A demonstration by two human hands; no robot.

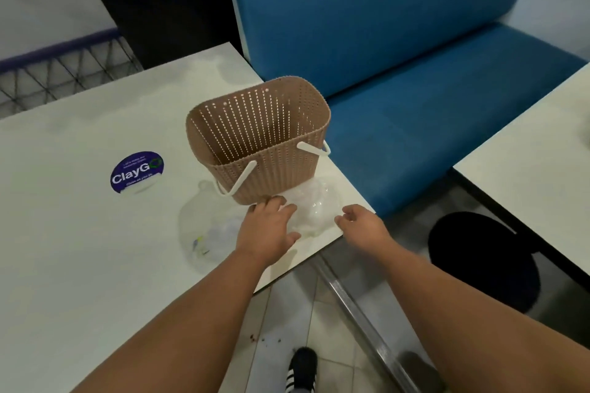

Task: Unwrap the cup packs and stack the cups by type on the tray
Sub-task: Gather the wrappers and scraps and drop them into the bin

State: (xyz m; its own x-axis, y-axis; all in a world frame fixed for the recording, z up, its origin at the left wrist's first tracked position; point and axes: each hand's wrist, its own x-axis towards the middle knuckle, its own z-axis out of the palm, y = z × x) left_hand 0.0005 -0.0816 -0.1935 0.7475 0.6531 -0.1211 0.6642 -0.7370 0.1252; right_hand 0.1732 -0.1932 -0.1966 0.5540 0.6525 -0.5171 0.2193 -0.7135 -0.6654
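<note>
A clear plastic pack of cups [314, 206] lies at the table's near right corner, in front of a tan perforated basket [261, 137]. My left hand [269, 226] hovers over the pack's left side, fingers spread, beside the basket's base. My right hand [360, 223] reaches in from the right with fingers apart, close to the pack's right edge; I cannot tell if it touches. A second clear plastic bag [204, 233] with small items inside lies left of my left hand. No tray is in view.
The white table [79, 233] carries a round blue ClayGo sticker [136, 172]. A blue bench seat [399, 73] stands behind the basket. A second white table [536, 175] is at right, with a black stool [482, 262] below it. The table's edge runs just under my hands.
</note>
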